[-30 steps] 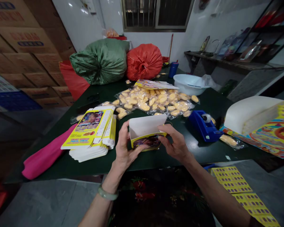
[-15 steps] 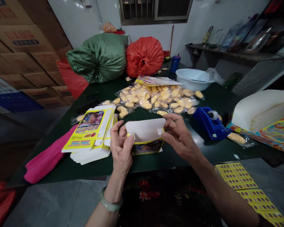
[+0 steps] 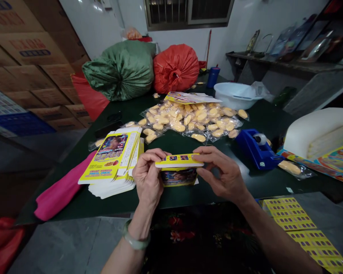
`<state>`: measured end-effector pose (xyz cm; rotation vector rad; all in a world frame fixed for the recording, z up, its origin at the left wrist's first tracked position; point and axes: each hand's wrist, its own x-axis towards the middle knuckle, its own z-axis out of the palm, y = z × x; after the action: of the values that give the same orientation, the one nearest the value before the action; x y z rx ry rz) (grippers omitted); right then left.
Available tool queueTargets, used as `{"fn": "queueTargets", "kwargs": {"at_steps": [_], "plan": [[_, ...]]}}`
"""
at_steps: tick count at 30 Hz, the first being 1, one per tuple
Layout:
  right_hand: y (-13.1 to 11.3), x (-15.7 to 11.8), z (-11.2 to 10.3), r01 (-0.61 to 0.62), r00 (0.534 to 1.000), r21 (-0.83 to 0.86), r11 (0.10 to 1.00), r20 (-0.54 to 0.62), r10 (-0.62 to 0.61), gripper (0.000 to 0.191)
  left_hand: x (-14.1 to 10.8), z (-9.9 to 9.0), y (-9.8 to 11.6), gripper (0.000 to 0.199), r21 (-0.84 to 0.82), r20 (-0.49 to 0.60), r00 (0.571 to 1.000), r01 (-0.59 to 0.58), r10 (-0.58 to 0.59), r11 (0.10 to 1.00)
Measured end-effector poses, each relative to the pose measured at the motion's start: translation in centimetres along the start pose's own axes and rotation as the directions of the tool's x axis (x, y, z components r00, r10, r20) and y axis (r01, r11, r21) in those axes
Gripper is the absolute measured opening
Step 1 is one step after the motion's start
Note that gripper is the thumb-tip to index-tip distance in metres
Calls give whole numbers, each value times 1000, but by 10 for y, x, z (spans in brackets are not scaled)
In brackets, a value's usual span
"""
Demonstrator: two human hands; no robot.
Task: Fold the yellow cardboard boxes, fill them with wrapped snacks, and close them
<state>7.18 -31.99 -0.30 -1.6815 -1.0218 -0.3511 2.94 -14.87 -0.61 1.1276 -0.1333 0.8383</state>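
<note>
Pink cloth (image 3: pixel 61 186): It lies at the left end of the dark table (image 3: pixel 263 186). I see no risk from it.

Stack of flat boxes (image 3: pixel 111 161): It sits just left of my left hand. One bump from me could make it slide.

Left hand (image 3: pixel 147 177): It is curled and narrow, holding the left end of the yellow box (image 3: pixel 178 177). A green bangle (image 3: pixel 134 238) sits on my wrist.

Yellow box: It is between my hands with its top shut. I cannot tell if it touches the table. If I squeeze too hard, the thin card could bend.

Snack bags (image 3: pixel 188 120): They lie in a loose pile past the box. They could slip if pushed.

Right hand (image 3: pixel 224 175): It is narrow, holding the right end of the box top. If my fingers slip, the top could pop up.

Tape holder (image 3: pixel 255 150): It is near my right hand. A wide move could knock it.
</note>
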Motion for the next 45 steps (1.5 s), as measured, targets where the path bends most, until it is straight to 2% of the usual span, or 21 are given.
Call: {"fn": "queueTargets", "kwargs": {"at_steps": [2, 5, 8, 11, 16, 19, 22, 25, 28, 30, 34, 37, 41, 45], "plan": [[-3, 0, -1, -55, 998, 49, 997, 5, 55, 20, -1, -4, 0, 10, -45, 35, 999, 33, -31, 998], [-6, 3, 0, -100, 991, 65, 993, -77, 105, 10, -4, -10, -1, 20, -35, 88, 996, 35, -31, 999], [-9, 5, 0, -148, 986, 72, 986, -61, 152, 9, -6, -15, 0, 21, 135, 112, 994, -16, 1, 991], [-11, 5, -1, -181, 982, 59, 982, -45, 183, 12, -4, -18, 6, 18, 311, 184, 983, -65, 6, 948], [-14, 0, 8, -95, 990, -46, 994, -112, 89, 18, 3, -24, 26, 9, 478, 358, 933, -146, -41, 866], [-12, -2, 17, -13, 989, -92, 996, -150, -1, 17, 6, -28, 28, 11, 482, 418, 906, -165, -60, 861], [-4, -2, 27, 92, 967, -149, 985, -224, -124, 21, 8, -30, 19, 11, 376, 422, 905, -119, -56, 919], [9, -2, 38, 191, 915, -210, 959, -315, -251, 24, 7, -32, 7, 15, 270, 395, 918, -81, -34, 960], [21, -4, 49, 226, 872, -271, 936, -372, -319, 23, 5, -32, 0, 19, 278, 376, 926, -150, 36, 949], [26, -6, 56, 219, 857, -313, 924, -391, -336, 26, 4, -30, -1, 13, 332, 396, 913, -246, 102, 911], [32, -9, 67, 205, 834, -374, 904, -416, -362, 36, 2, -25, -3, 26, 415, 423, 885, -381, 196, 826], [34, -9, 71, 192, 829, -377, 906, -433, -355, 44, 1, -23, -8, 27, 451, 399, 881, -428, 252, 783], [35, -9, 74, 139, 829, -300, 944, -485, -277, 50, 2, -24, -12, 27, 472, 390, 875, -456, 286, 755], [38, -10, 75, 225, 819, -189, 956, -495, -290, 43, 1, -25, -11, 27, 485, 413, 856, -495, 310, 721]]}}
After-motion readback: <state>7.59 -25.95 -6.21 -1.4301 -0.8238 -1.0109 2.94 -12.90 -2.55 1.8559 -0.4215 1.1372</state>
